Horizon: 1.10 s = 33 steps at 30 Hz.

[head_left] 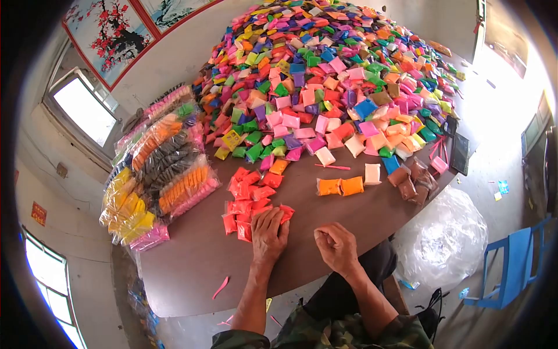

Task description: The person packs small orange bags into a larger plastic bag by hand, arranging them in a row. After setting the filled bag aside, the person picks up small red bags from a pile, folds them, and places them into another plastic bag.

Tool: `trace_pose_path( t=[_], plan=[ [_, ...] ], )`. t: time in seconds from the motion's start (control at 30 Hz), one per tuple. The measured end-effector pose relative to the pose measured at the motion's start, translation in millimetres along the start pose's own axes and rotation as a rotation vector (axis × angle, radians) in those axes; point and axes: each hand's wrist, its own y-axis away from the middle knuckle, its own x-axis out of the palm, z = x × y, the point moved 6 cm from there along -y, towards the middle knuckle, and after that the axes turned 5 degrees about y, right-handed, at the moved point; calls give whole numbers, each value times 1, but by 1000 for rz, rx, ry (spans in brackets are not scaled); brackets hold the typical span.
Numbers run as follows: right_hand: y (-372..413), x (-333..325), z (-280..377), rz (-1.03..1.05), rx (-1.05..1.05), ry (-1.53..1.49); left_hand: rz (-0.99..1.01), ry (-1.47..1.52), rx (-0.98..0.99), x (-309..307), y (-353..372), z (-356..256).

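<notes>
My left hand [269,235] rests on the right side of a group of red packets [243,203], its fingers bent over them; whether it grips one cannot be made out. To its right, my right hand [337,247] is held closed above the brown table [197,256], and what it holds, if anything, is hidden. Beyond the hands lie two orange packets [340,186] side by side, a pale packet [372,174] and a cluster of brown packets [414,181]. A large heap of many-coloured packets [325,87] covers the far part of the table.
Clear bags of sorted packets [165,168] are stacked at the left edge. A pink plastic tool [220,287] lies near the front edge. A black device [460,153] sits at the right edge, with a large clear plastic bag [442,238] and a blue chair [514,264] beyond.
</notes>
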Motion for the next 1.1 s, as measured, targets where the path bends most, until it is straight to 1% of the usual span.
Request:
trace_pose_path(
  t=[0.4,0.7,0.8,1.1],
  plan=[
    [-1,-1,1,4,-19,26,-5,13,-11,-1,-1,-1],
    [-2,-2,4,-50,-20,-19,4,-5,-7,1,1,1],
    [-1,0,0,-17,-27,3,4,-22,8,1,2,1],
    [-2,0,2,-11,-1,7,11,21,4,3,4,6]
  ],
)
